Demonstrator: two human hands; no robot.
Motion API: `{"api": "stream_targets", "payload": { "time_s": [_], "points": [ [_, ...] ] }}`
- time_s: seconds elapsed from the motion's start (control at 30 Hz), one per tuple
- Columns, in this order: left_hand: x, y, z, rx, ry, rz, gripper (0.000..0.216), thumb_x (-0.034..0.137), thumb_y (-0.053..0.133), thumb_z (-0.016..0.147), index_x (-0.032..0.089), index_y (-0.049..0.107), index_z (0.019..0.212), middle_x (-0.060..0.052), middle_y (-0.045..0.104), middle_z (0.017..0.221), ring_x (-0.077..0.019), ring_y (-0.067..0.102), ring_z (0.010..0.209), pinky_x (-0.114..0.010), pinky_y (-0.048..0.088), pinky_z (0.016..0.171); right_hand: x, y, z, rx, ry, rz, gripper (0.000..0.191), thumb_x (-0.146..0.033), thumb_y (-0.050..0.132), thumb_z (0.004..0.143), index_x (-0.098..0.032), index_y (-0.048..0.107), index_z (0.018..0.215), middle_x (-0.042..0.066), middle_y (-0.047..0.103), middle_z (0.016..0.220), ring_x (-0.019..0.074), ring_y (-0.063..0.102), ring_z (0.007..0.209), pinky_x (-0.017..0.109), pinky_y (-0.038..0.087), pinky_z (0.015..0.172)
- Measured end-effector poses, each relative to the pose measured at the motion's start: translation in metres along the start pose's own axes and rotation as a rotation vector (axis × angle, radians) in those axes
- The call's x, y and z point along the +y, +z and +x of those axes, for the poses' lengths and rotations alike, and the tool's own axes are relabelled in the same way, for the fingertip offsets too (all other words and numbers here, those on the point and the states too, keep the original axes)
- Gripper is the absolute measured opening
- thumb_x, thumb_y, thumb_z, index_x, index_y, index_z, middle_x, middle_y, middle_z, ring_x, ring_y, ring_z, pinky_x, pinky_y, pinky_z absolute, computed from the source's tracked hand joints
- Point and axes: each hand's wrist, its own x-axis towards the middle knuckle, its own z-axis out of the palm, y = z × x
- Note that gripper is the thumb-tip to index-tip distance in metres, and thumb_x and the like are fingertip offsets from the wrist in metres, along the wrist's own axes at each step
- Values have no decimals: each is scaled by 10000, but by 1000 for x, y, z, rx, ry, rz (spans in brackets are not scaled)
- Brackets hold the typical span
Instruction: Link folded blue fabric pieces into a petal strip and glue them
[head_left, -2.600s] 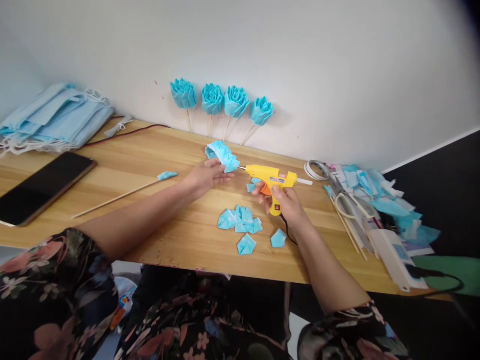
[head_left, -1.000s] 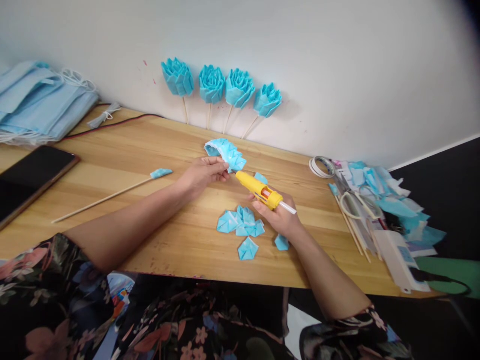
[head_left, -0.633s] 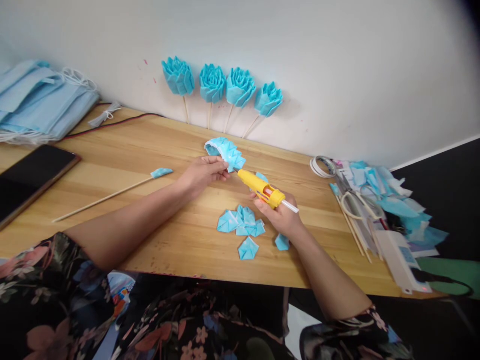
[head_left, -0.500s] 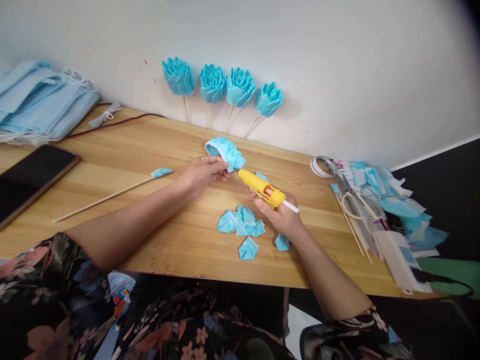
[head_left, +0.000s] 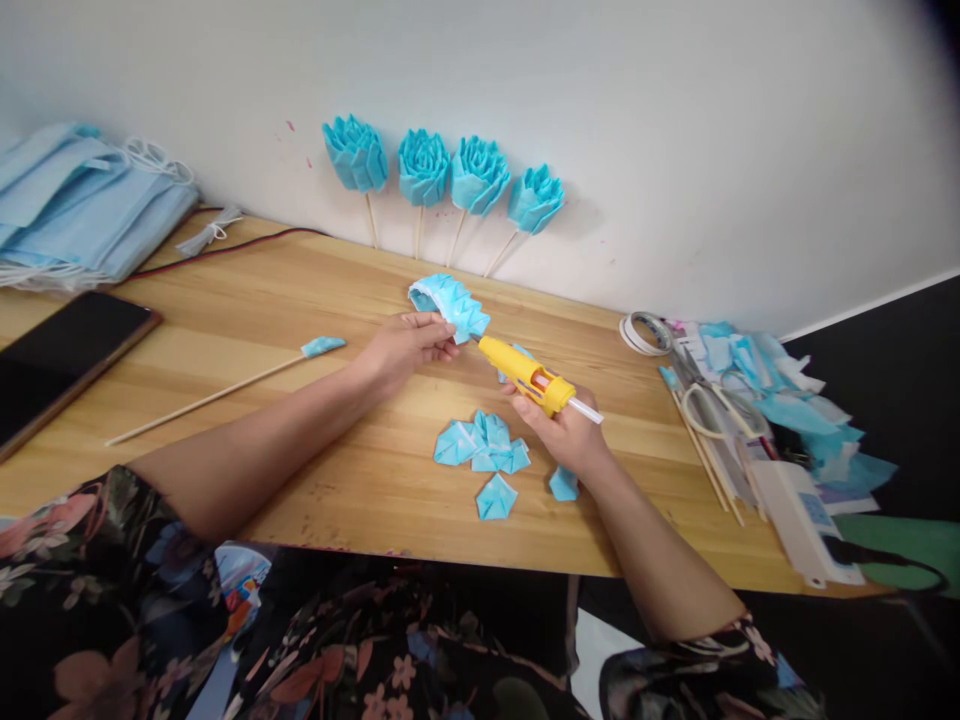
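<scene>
My left hand (head_left: 411,345) pinches a strip of overlapping folded blue petals (head_left: 454,300) just above the table. In my right hand (head_left: 566,428) is a yellow glue gun (head_left: 525,372) with a clear glue stick poking out of its back. The gun's nozzle points left and sits at the strip's lower right edge; whether it touches is too small to tell. Nearer me lie several loose folded petals (head_left: 491,442), with a single petal (head_left: 496,497) in front of them and another petal (head_left: 563,484) by my right wrist.
Several finished blue flowers (head_left: 424,168) on sticks lean against the wall. A stick with a blue tip (head_left: 225,392) and a phone (head_left: 71,355) lie left, below stacked masks (head_left: 82,215). On the right are tape (head_left: 645,334), scissors (head_left: 712,405), fabric scraps (head_left: 795,390) and a power strip (head_left: 806,520).
The glue gun has shifted very slightly to the right and away from the strip's edge. My left hand and the petal strip have barely moved.
</scene>
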Motion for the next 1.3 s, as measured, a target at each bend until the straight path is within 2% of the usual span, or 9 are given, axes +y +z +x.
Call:
{"api": "stream_targets", "payload": {
  "time_s": [0.3,0.6,0.83,1.03,1.3],
  "points": [
    [3,2,-3,25,-6,-7,170,95,703,852,121,668,687,-39,672,654,-120,630,638,-285,499,728,2,-3,0,49,5,-7,252,-452,628,915,-226,741,912,60,799,925,232,744,857,352,587,752],
    [3,2,-2,33,-19,-10,189,81,678,866,122,668,681,-43,671,643,-121,631,626,-284,497,720,0,-2,0,65,3,-10,239,-446,631,917,-226,725,917,67,786,916,229,730,828,353,573,732],
    [4,3,-2,28,-12,1,157,82,678,869,100,694,715,-62,699,700,-119,637,646,-275,506,709,-2,-2,0,-15,-48,-35,262,-447,630,921,-232,666,777,35,728,747,200,689,687,331,542,657],
    [4,3,-2,22,-19,21,171,76,640,898,89,700,739,-56,700,693,-107,641,635,-248,505,682,3,0,-1,2,-47,-81,293,-465,625,917,-222,643,755,33,711,716,193,671,656,324,535,628],
    [0,-1,0,-9,-6,27,119,115,687,874,99,699,757,-57,701,693,-111,637,642,-263,505,710,1,2,0,15,-42,-121,298,-479,604,929,-220,672,797,30,717,703,191,671,629,315,531,597]
  ]
}}
